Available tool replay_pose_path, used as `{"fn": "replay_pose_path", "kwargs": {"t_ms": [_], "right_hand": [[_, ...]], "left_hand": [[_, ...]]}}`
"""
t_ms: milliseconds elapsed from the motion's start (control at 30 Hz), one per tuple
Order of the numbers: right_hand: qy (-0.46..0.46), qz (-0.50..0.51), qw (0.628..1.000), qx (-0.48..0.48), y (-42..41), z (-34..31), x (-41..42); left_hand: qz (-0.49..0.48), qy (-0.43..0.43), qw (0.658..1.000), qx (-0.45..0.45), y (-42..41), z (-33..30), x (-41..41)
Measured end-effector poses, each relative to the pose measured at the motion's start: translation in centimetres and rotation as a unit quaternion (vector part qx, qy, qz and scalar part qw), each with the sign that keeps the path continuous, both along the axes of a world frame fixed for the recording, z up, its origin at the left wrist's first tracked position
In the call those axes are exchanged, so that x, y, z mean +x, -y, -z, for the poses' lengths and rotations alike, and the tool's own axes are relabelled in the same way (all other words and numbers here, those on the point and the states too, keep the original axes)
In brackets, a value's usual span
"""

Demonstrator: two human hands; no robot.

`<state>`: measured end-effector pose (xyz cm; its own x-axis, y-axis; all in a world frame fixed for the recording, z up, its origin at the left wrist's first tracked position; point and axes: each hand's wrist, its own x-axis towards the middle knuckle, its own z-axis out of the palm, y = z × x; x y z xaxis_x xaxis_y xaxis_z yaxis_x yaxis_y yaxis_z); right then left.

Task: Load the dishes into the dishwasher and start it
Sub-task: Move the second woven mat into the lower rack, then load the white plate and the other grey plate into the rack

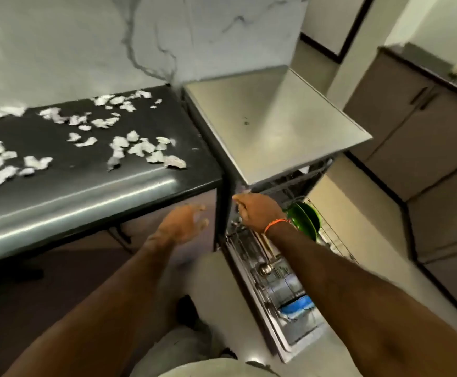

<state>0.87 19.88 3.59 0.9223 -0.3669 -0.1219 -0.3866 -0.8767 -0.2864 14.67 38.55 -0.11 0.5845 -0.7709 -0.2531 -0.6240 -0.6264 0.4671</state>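
The right hand (254, 212) curls at the dishwasher's (273, 126) upper front edge, perhaps gripping a rack; what it holds is hidden. Just right of it green plates (305, 220) stand racked upright; the left hand (184, 223) hovers open, fingers spread, below the dark surface (94, 170).

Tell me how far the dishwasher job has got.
Done: green dishes stand in the pulled-out rack, and a blue item lies lower down.
In hand: the right hand reaches into the rack's near corner; whether it grips anything is unclear. The left hand hovers open.
Left: the dishwasher is open, so closing and starting it remain.
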Motion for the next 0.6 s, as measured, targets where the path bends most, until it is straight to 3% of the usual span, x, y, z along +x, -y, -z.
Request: {"fn": "replay_pose_path", "kwargs": {"t_ms": [333, 600], "right_hand": [[0.078, -0.208, 0.975, -0.008, -17.9, -4.6, 15.9], [0.08, -0.348, 0.934, 0.001, -33.7, -4.6, 27.1]], "left_hand": [[-0.208, 0.084, 0.972, -0.064, -20.6, -6.4, 6.7], [-0.376, 0.115, 0.918, -0.058, -36.9, -7.1, 10.4]]}}
